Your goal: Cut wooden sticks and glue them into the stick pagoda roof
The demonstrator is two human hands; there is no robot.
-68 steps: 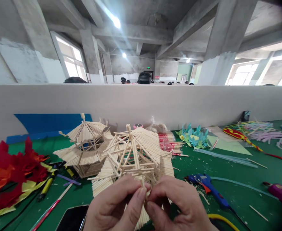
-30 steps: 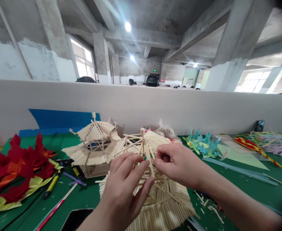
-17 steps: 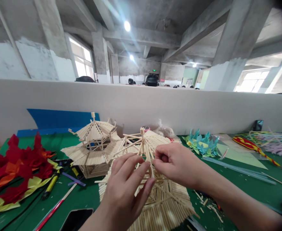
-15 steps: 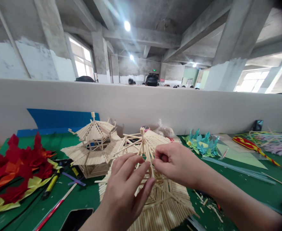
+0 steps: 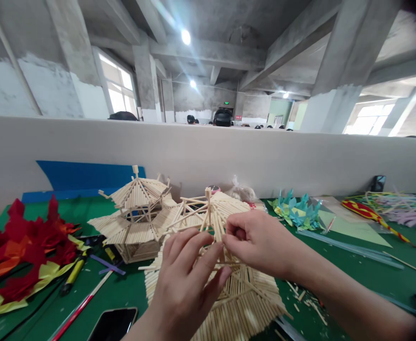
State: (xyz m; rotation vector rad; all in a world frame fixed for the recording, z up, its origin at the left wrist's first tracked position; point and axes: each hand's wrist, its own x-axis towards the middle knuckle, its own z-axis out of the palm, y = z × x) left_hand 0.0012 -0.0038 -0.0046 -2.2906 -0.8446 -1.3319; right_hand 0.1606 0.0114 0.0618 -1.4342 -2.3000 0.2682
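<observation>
Seems fitting stick (image 5: 217, 230) on pagoda roof (image 5: 234, 202). Left hand (image 5: 184, 278): thumb, finger apart. Right hand (image 5: 253, 237): fingertips together, hold unclear. Next needs steady press.

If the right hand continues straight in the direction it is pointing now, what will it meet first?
Most likely the slanting roof sticks of the near model, right at the fingertips of the right hand; depth and actual contact are unclear here.

Green tabletop (image 5: 127, 290) beneath stick pavilions (image 5: 250, 308), phone (image 5: 113, 326), wood scraps (image 5: 302, 296)
</observation>
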